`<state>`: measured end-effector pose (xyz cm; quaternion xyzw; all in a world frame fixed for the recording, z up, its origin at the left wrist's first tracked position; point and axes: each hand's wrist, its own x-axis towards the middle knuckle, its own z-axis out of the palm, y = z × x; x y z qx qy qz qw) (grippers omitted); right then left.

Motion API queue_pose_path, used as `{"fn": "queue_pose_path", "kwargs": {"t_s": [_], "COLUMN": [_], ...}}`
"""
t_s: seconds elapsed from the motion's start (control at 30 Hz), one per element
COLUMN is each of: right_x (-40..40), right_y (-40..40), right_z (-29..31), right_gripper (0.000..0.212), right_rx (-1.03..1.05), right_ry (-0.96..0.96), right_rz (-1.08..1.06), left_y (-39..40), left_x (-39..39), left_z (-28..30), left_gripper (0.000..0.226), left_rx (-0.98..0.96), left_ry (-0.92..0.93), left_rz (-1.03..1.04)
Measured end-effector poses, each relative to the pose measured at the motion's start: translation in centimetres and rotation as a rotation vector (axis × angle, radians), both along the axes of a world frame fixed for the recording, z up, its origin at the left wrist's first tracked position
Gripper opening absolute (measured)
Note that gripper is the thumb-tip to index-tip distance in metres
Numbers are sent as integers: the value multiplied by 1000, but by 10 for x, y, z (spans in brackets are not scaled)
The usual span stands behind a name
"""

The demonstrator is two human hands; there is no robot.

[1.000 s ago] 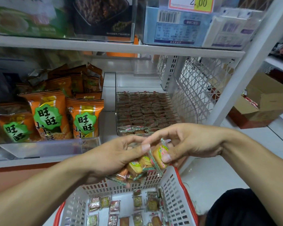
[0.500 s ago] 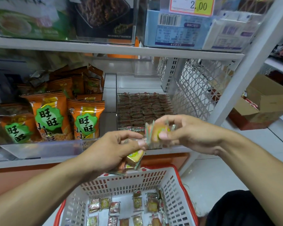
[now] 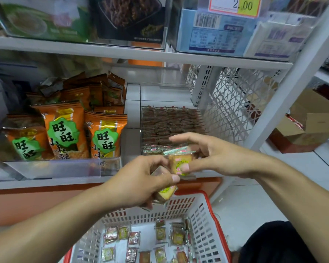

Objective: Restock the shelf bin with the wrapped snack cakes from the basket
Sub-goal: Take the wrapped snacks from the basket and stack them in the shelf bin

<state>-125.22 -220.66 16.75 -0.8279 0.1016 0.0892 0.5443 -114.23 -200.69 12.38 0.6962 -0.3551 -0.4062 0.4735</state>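
Both bare forearms come up from the lower corners and meet in the middle. The left hand (image 3: 141, 182) is turned with its back to the camera; its fingers are curled and its thumb presses down, so it grips a small bunch of clear-wrapped yellow snack cakes (image 3: 164, 192) under the palm. The right hand (image 3: 215, 158) is just beside it, a little higher, wrist bent inward. Its thumb and lower fingers pinch one wrapped orange-brown snack cake (image 3: 179, 164), while its index finger is stretched out straight above. The fingertips of the two hands almost touch.
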Motion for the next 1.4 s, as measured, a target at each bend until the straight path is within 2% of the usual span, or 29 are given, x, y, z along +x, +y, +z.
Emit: {"fn": "queue_pose_path", "kwargs": {"t_s": [0.13, 0.2, 0.27, 0.33, 0.43, 0.53, 0.67, 0.9, 1.0, 1.1, 1.27, 1.4], "right_x": [-1, 0, 1, 4, 18, 37, 57, 60, 60, 57, 55, 55], "right_y": [1, -10, -27, -43, -53, -51, -53, -53, -51, -47, -41, -43], "right_z": [9, 20, 36, 46, 37, 18, 0, -10, -6, -1, -2, -7], "right_gripper": [36, 35, 32, 31, 29, 37, 37, 37, 15, 10, 23, 22], "right_rx": [-395, -529, -774, -1043, -1228, -1276, -1247, -1234, -1275, -1337, -1339, -1295], "right_ry": [-3, -25, -26, 50, 209, 415, 673, 696, 705, 687, 667, 618], "right_rz": [131, 67, -64, -134, -36, 39, 97, 166, 195, 175, 95, 59], "left_y": [-1, -4, -6, -8, -12, -14, -14, -13, -13, -13, -13, -11], "left_x": [-2, -2, 0, 1, 4, 6, 7, 8, 10, 12, 12, 15], "left_z": [-1, -2, -4, -7, -10, -11, -13, -15, -14, -14, -12, -12], "left_gripper": [19, 30, 41, 50, 57, 58, 58, 56, 57, 59, 60, 55], "left_rx": [44, 37, 17, -8, -26, -13, -4, 5, 10, 6, -9, -52], "left_ry": [-19, -21, -28, -43, -43, -45, -40, -25, -19, -10, 7, 16], "left_rz": [-10, 28, 63, 90, 115, 124, 138, 148, 146, 144, 168, 216]}}
